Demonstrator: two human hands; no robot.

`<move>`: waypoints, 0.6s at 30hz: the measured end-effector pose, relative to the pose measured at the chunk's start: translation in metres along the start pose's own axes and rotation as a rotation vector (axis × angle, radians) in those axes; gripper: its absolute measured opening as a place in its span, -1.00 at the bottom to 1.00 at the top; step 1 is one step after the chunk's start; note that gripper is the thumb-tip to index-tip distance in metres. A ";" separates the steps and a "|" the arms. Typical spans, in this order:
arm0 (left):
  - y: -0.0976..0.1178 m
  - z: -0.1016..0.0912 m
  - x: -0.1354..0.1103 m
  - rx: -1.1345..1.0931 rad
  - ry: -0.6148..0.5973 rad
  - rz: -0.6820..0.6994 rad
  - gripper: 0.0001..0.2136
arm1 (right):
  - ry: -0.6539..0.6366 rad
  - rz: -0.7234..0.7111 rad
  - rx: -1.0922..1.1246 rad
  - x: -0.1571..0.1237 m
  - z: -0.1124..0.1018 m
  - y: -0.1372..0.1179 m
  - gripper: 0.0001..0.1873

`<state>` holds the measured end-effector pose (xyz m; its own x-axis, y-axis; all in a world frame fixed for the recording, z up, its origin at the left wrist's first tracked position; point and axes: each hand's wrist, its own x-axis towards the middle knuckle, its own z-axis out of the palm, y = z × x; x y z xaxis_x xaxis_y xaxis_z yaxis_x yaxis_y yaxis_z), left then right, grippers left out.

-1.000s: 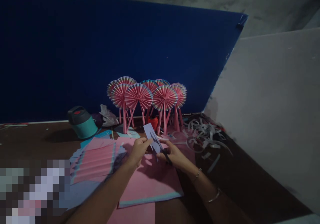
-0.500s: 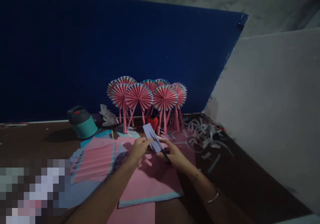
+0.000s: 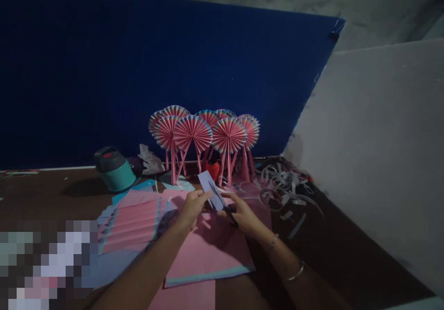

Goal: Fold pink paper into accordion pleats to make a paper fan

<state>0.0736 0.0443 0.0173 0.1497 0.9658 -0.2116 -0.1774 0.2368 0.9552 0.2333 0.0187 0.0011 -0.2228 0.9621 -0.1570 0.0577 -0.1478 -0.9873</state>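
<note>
My left hand (image 3: 194, 207) is closed on a small pale lilac piece of paper (image 3: 205, 179), thumb on top, held tilted above the table. In my right hand (image 3: 241, 215) is a pair of dark scissors (image 3: 231, 216), its blades lying along the paper's right side. Whether the blades are apart is hard to make out. Beneath both hands lies a large pink sheet with a light blue edge (image 3: 211, 259). Left of them rests a pleated pink paper (image 3: 133, 222) with blue borders.
Several round pink folded paper fans (image 3: 193, 134) stand upright at the back. A teal and dark grey container (image 3: 120, 176) leans at the left. Loose pale paper strips (image 3: 289, 178) are heaped on the right. A blue board (image 3: 121, 69) rises behind the table.
Almost nothing differs. Both hands, the paper and the scissors stay in nearly the same place.
</note>
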 end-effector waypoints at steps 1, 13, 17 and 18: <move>0.000 0.000 0.000 0.001 0.001 0.000 -0.72 | -0.003 -0.001 0.007 0.000 0.000 0.000 -0.14; 0.001 -0.001 0.000 -0.005 0.009 -0.001 -0.69 | -0.004 0.020 0.015 0.003 -0.001 0.000 -0.16; 0.001 -0.002 0.003 -0.046 0.101 0.037 -0.70 | -0.009 0.026 -0.005 0.002 -0.002 0.002 -0.15; 0.001 -0.003 0.004 -0.055 0.116 0.045 -0.70 | -0.008 0.027 -0.011 0.002 -0.002 0.003 -0.14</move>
<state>0.0714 0.0483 0.0165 0.0271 0.9805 -0.1947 -0.2351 0.1956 0.9521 0.2348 0.0209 -0.0020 -0.2287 0.9559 -0.1841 0.0741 -0.1715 -0.9824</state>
